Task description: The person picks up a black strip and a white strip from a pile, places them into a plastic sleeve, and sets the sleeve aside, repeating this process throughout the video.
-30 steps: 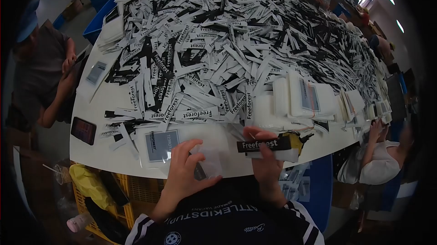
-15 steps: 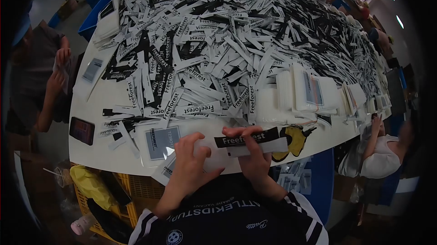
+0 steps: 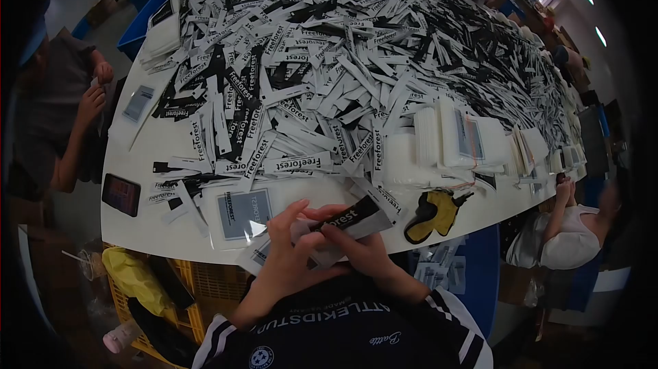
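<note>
My right hand (image 3: pixel 367 254) holds black and white stick packets (image 3: pixel 353 218) printed "Freeforest", tilted with the far end up to the right. My left hand (image 3: pixel 291 245) is close against it, fingers curled round a clear plastic bag (image 3: pixel 257 257) with a grey label. The near end of the packets lies between both hands; whether it is inside the bag is hidden by the fingers. Just beyond my left hand, flat on the table, lies another clear bag with a grey label (image 3: pixel 245 215).
A large heap of stick packets (image 3: pixel 322 53) covers most of the table. Stacks of clear bags (image 3: pixel 445 139) stand to the right. A yellow and black pouch-like item (image 3: pixel 435 215) lies near the edge, a phone (image 3: pixel 121 195) at left. Other people sit around the table.
My right hand has swung the packets left and tilted them, bringing them to my left hand. My left hand has closed from a spread pose onto the bag.
</note>
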Available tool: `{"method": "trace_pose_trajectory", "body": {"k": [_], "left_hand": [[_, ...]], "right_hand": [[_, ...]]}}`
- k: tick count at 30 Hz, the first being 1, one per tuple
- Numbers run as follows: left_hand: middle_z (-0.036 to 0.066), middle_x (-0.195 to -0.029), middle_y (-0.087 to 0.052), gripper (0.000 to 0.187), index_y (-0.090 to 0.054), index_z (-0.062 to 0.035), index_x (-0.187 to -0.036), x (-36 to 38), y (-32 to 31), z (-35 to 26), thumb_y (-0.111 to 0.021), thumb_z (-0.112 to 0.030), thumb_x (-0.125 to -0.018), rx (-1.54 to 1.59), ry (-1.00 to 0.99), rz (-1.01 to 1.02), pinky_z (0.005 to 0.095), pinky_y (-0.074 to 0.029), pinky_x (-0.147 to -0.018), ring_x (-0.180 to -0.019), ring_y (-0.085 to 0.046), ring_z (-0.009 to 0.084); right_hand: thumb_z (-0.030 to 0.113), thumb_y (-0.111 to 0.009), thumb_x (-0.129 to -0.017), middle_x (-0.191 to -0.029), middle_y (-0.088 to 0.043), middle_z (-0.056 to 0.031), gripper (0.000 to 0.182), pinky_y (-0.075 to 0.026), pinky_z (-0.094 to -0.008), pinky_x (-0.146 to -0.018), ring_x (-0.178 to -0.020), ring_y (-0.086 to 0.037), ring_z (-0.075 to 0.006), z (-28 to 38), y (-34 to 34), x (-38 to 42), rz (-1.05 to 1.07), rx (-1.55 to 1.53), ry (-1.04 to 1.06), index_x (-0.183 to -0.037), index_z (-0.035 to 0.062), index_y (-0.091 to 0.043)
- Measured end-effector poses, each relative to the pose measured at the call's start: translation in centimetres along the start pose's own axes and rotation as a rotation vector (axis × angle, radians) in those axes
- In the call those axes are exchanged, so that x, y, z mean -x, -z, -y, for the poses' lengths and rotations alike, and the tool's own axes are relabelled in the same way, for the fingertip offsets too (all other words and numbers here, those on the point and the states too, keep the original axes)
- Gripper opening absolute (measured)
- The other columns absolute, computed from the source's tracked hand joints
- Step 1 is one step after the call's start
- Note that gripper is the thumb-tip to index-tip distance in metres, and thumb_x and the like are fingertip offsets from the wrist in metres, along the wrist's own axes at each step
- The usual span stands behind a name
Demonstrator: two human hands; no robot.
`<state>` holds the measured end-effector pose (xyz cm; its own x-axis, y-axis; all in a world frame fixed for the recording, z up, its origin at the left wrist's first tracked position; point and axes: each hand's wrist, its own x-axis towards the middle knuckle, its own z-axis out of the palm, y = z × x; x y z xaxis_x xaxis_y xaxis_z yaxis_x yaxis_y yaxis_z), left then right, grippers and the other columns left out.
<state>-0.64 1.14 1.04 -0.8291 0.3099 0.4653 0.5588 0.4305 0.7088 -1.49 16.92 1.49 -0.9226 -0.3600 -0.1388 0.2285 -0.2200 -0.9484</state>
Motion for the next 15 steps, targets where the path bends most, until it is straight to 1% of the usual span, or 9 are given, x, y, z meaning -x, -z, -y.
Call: {"method": "trace_pose_trajectory", "body": {"k": [1,3,4,6,8,9,10,12,15], "left_hand": [[0.019,-0.131,-0.033,0.053,-0.048,-0.0138,-0.101,-0.4,0.9,-0.2,-0.081,-0.02,-0.06,0.0,-0.003,-0.001,0.0409,-0.038,-0.087,-0.112,-0.041,0.0353],[0.016,-0.119,-0.051,0.047,-0.051,-0.0108,-0.107,-0.6,3.1,0.2,-0.076,-0.019,-0.068,0.199,0.273,0.056,0.0351,-0.044,-0.077,-0.097,-0.055,0.0307],[0.014,-0.087,-0.064,0.031,-0.056,-0.0048,-0.103,-0.4,3.5,0.6,-0.068,-0.017,-0.077,0.206,0.422,0.108,0.0311,-0.046,-0.06,-0.072,-0.062,0.0276],[0.014,-0.077,-0.062,0.024,-0.058,-0.0031,-0.099,0.2,4.2,1.3,-0.065,-0.015,-0.08,0.154,0.41,0.208,0.0309,-0.045,-0.054,-0.063,-0.06,0.0278],[0.015,-0.067,-0.06,0.017,-0.06,-0.0015,-0.095,0.1,4.4,1.6,-0.062,-0.013,-0.082,0.103,0.394,0.308,0.0307,-0.044,-0.049,-0.054,-0.058,0.028],[0.016,-0.067,-0.059,0.014,-0.06,-0.0013,-0.092,0.1,4.3,1.5,-0.059,-0.012,-0.084,0.129,0.437,0.318,0.0312,-0.043,-0.049,-0.055,-0.057,0.0284],[0.017,-0.066,-0.058,0.012,-0.061,-0.0011,-0.09,0.2,4.2,1.5,-0.057,-0.011,-0.085,0.155,0.479,0.328,0.0318,-0.043,-0.049,-0.055,-0.057,0.0289],[0.017,-0.066,-0.057,0.012,-0.06,-0.0009,-0.088,0.1,3.5,1.3,-0.056,-0.012,-0.086,0.152,0.465,0.28,0.0318,-0.042,-0.049,-0.055,-0.056,0.0292],[0.017,-0.065,-0.056,0.013,-0.059,-0.001,-0.086,0.0,3.5,1.5,-0.055,-0.014,-0.087,0.167,0.403,0.264,0.0322,-0.042,-0.049,-0.054,-0.055,0.0301]], "right_hand": [[0.005,-0.052,-0.088,-0.113,-0.056,-0.0174,0.024,-0.038,-0.0389,-0.097,-0.113,-0.051,-0.0283,0.1,0.2,-0.1,-0.028,-0.103,0.068,-0.111,-0.0011,-0.05],[0.004,-0.053,-0.087,-0.116,-0.055,-0.018,0.027,-0.04,-0.0376,-0.095,-0.113,-0.051,-0.0273,0.2,0.8,-0.3,-0.054,-0.205,0.131,-0.113,-0.0021,-0.049],[0.003,-0.054,-0.087,-0.115,-0.056,-0.0163,0.03,-0.042,-0.0357,-0.093,-0.112,-0.052,-0.0252,0.2,1.0,-0.5,0.047,-0.096,0.189,-0.116,-0.002,-0.048],[0.002,-0.054,-0.087,-0.115,-0.057,-0.0146,0.033,-0.044,-0.0338,-0.091,-0.11,-0.054,-0.0231,0.7,1.2,-0.8,0.148,0.011,0.254,-0.119,-0.0018,-0.047],[0.002,-0.055,-0.086,-0.114,-0.058,-0.0167,0.034,-0.048,-0.0332,-0.085,-0.1,-0.06,-0.0226,2.1,0.8,-0.7,-0.305,0.043,0.421,-0.118,-0.0028,-0.048],[0.003,-0.054,-0.087,-0.105,-0.062,-0.0158,0.032,-0.049,-0.0288,-0.077,-0.091,-0.063,-0.0215,0.9,1.7,-1.1,-0.398,0.276,0.55,-0.119,-0.0031,-0.05],[0.003,-0.054,-0.087,-0.105,-0.062,-0.0158,0.032,-0.049,-0.0288,-0.077,-0.091,-0.063,-0.0215,1.4,1.8,-0.9,-0.397,0.277,0.546,-0.119,-0.0031,-0.05],[0.006,-0.054,-0.088,-0.099,-0.065,-0.0102,0.026,-0.048,-0.0246,-0.074,-0.088,-0.062,-0.0161,2.5,1.9,-0.4,-0.012,0.69,0.174,-0.113,-0.0007,-0.057],[0.013,-0.053,-0.09,-0.087,-0.065,-0.0037,0.023,-0.047,-0.0223,-0.068,-0.077,-0.058,-0.0088,0.9,3.5,-0.4,0.201,0.487,0.01,-0.109,0.0008,-0.06]]}}
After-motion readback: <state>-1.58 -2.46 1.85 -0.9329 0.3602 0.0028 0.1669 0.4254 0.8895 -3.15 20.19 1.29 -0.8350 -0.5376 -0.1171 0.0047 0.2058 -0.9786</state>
